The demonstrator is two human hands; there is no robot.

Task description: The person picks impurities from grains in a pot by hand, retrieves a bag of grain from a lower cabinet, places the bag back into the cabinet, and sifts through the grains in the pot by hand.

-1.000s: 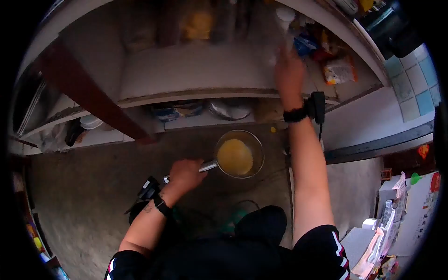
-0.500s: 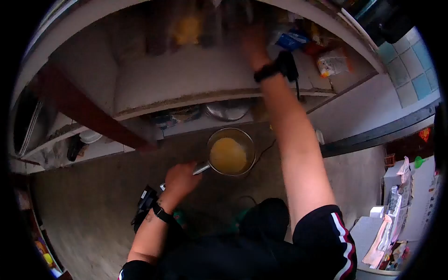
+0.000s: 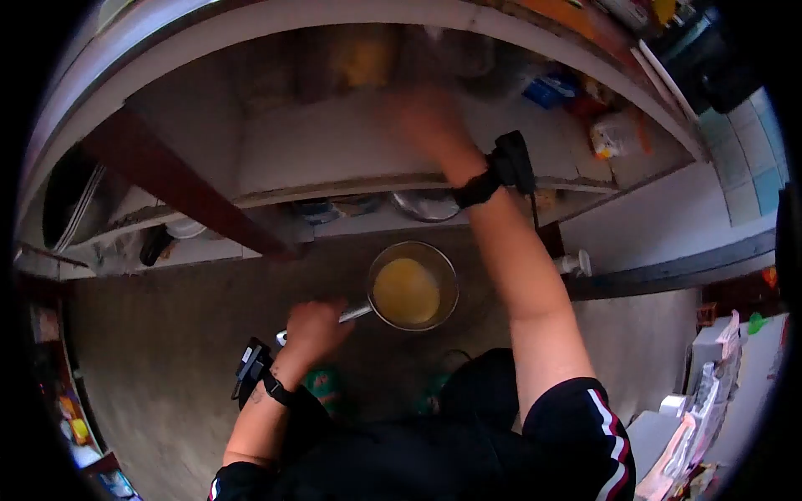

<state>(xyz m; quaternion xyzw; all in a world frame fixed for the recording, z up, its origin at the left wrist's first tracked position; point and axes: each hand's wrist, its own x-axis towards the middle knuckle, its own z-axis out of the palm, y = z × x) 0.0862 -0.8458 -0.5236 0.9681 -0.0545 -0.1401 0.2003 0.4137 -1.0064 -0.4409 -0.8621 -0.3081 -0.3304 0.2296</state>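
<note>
My left hand is wrapped round the metal handle of a round pan and holds it above the floor. Yellowish contents lie inside the pan. My right hand reaches into the cabinet shelf, blurred by motion, so its fingers and anything in them cannot be made out. Behind it, at the back of the shelf, is a blurred yellow item. A blue packet and a white and orange packet lie to the right of that hand.
A dark red post crosses the cabinet front at the left. On the lower shelf sits a metal lid or bowl. Boxes and pink packaging stand at the lower right. A white fitting juts out beside my right forearm.
My right hand has moved left along the shelf, away from the packets at its right end; the white object near it earlier no longer shows there. My left hand still holds the pan.
</note>
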